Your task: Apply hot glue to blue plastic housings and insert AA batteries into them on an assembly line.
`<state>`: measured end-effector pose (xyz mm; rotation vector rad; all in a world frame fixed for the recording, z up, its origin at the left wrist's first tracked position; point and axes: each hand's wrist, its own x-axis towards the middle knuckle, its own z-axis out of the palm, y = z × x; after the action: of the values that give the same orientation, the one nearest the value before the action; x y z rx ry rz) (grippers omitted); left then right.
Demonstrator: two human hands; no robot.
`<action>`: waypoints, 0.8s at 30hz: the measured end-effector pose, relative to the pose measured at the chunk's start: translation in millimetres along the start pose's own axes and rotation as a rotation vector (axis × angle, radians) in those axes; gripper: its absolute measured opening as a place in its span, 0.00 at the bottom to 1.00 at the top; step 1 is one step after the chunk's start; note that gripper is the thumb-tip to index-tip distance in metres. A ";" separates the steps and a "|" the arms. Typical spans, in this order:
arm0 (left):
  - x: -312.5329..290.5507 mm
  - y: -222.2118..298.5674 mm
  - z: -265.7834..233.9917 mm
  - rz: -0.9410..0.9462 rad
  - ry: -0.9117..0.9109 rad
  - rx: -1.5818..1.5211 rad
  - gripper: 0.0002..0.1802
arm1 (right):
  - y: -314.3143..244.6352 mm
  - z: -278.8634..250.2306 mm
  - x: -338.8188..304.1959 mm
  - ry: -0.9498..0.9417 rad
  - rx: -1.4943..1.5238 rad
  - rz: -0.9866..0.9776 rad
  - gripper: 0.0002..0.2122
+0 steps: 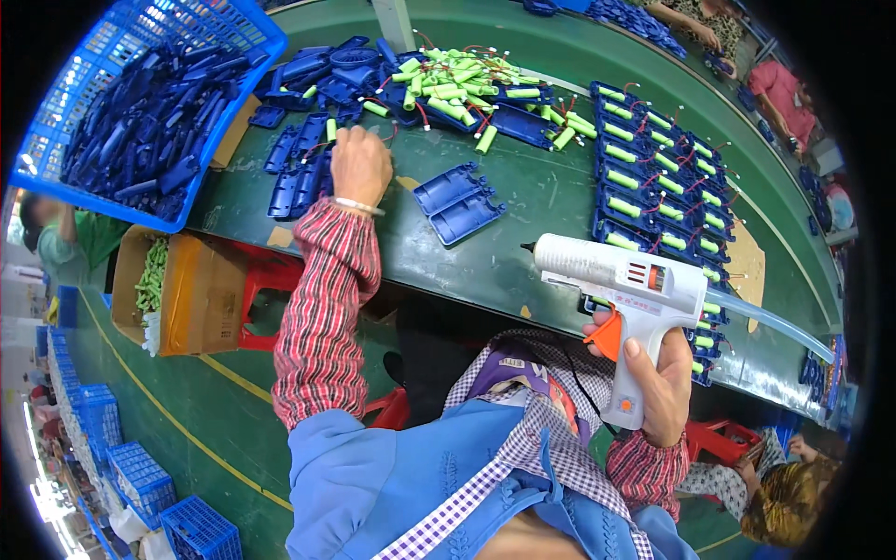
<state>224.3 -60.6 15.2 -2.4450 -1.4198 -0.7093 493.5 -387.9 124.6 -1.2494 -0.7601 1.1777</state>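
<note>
Over the green desk (523,201), the right hand (658,378) was closed around the grip of a white glue gun (625,280), its nozzle pointing left and a clear glue stick jutting from the back. Farther away, the left hand (359,163) reached among loose blue plastic shells (299,168) beside a pile of green batteries (457,84); its fingers curled down, but whether they gripped anything could not be told. Two blue covers (457,203) lay between the hands, and rows of filled shells (653,177) sat to the right.

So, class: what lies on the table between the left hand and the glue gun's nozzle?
In the head view, two blue plastic shells lie between the left hand and the glue gun.
</note>
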 end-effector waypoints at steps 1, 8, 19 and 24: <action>-6.7 5.1 -3.7 0.062 0.116 -0.022 0.07 | -0.7 -0.3 0.8 0.001 -0.006 0.000 0.21; -66.6 42.2 -41.1 -0.082 0.002 -0.235 0.06 | 8.2 11.8 46.1 -0.113 -0.105 -0.023 0.22; -75.5 41.4 -34.7 -0.216 0.068 -0.331 0.11 | 28.5 57.6 109.9 -0.289 -0.289 -0.070 0.20; -78.2 39.2 -34.7 -0.229 0.087 -0.393 0.09 | 31.7 63.8 116.3 -0.314 -0.394 -0.098 0.19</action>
<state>215.5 -153.9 6.6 -2.5064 -1.6775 -1.2352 458.3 -260.9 89.0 -1.3415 -1.3215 1.1935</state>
